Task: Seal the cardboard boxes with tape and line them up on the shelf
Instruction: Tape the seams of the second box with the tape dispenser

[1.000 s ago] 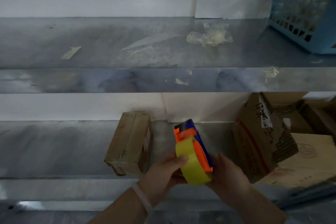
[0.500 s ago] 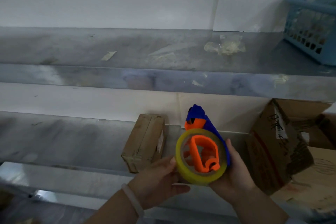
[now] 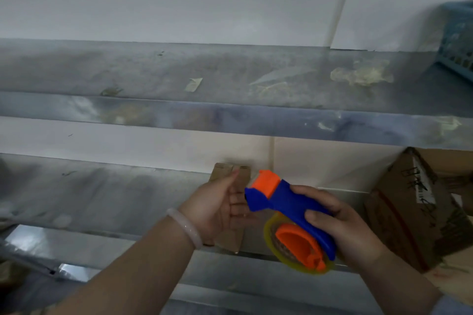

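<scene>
Tape dispenser (image 3: 286,202), one, in right hand (image 3: 343,233); one small box (image 3: 231,238) behind left hand (image 3: 220,207)

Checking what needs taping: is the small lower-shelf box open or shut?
Shut: the small box has flaps meeting at a seam; taping, cannot tell.

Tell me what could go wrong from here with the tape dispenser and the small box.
1. The tape dispenser, gripped by the right hand, points its orange front end at the open palm of the left hand, close by. If a cutter sits there, it might nick the fingers.
2. The small box seems to have its near corner at the front edge of the lower shelf; a careless nudge may tip it off.
</scene>
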Demonstrator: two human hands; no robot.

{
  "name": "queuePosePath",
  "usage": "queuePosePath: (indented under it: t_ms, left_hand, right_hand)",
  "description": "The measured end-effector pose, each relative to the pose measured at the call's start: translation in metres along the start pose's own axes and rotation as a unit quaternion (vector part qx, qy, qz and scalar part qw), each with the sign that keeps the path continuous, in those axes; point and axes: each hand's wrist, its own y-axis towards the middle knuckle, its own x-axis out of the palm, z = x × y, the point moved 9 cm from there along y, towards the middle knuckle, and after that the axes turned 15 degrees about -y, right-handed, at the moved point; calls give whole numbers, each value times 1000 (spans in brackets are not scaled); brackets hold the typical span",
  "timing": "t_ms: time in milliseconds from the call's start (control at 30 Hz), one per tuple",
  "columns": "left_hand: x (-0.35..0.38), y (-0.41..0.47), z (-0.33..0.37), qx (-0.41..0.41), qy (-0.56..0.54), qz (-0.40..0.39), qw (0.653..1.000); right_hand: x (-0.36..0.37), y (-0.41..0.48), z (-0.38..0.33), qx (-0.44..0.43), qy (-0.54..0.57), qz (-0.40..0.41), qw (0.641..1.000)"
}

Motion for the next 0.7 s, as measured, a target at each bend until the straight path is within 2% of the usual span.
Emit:
queuePosePath:
  t_ms: [100, 333, 567, 700]
  left_hand:
    - [-9, 0, -1, -18, 34, -9, 999]
    - [-23, -2, -4, -50, 92, -61, 993]
    - [-36, -6, 15, 49, 187, -22, 981]
    - [-59, -13, 26, 105, 170, 49, 979]
  right_hand:
    - [11, 1, -9, -2, -70, -30, 997]
    - [22, 5, -17, 15, -150, -75, 986]
    - [37, 5, -18, 2, -218, -121, 969]
    - [34, 3, -15, 3, -245, -134, 960]
